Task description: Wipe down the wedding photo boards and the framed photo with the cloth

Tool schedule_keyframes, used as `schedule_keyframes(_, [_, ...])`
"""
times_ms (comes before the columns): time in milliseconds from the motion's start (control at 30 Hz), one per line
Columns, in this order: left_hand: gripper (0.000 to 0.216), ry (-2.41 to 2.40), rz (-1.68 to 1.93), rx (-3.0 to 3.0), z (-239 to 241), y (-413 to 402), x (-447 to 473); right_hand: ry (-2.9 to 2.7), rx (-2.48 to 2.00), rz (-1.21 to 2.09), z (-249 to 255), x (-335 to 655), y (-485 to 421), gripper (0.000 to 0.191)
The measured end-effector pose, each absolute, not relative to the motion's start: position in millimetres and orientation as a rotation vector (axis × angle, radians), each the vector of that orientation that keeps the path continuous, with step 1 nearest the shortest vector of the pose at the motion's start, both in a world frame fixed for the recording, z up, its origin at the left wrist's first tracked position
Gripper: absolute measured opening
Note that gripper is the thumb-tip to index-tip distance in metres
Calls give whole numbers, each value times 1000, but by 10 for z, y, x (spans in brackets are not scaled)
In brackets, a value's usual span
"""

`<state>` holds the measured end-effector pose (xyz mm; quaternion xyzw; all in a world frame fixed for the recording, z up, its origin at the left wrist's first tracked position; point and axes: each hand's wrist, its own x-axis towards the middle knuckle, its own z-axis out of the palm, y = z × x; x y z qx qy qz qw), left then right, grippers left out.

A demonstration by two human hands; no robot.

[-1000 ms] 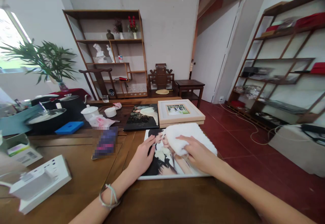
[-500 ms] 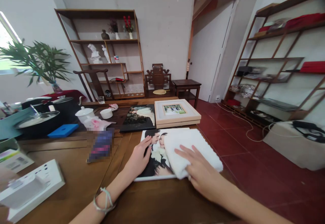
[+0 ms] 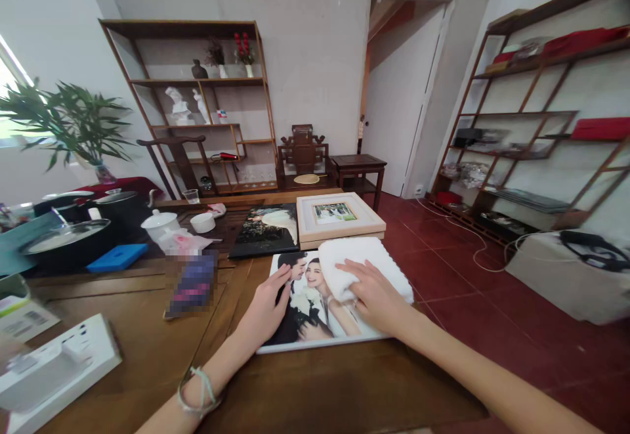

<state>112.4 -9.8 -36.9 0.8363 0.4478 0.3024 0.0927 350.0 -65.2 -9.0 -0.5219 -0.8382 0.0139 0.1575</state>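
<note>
A photo panel (image 3: 306, 309) with a printed picture of a couple lies flat on the table in front of me. My left hand (image 3: 268, 304) rests on the panel's left side, fingers stretched out and lying flat. A folded white towel (image 3: 391, 266) covers the panel's upper right part. On top of the towel, my right hand (image 3: 378, 297) presses down, with its front fingers extended and the others curled against the cloth. Behind the panel are a dark photo panel (image 3: 249, 237) and a light wooden picture frame (image 3: 364, 228) with a small photo inside.
At left on the wooden table (image 3: 142, 348) stand a white power strip (image 3: 93, 368), a blue box (image 3: 118, 258), a white lidded bowl (image 3: 161, 222), a small white cup (image 3: 203, 223) and a black pan (image 3: 73, 247). Shelves (image 3: 522, 115) line the right wall above red floor tiles.
My right hand has slid the towel up and a little left across the panel, uncovering its lower right part. My left hand stays on the left side. The view has shifted slightly.
</note>
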Motion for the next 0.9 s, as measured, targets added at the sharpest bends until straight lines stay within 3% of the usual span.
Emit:
schedule_keyframes(233, [39, 1329, 910, 2494, -379, -92, 1117, -2446, -1439, 19, -111, 3558, -487, 35])
schedule_keyframes(600, [42, 1306, 942, 2494, -406, -72, 1125, -2641, -1279, 108, -238, 3385, -1572, 31])
schedule_keyframes(900, [42, 1318, 885, 2511, -379, -83, 1112, -2448, -1311, 184, -77, 3500, -861, 34])
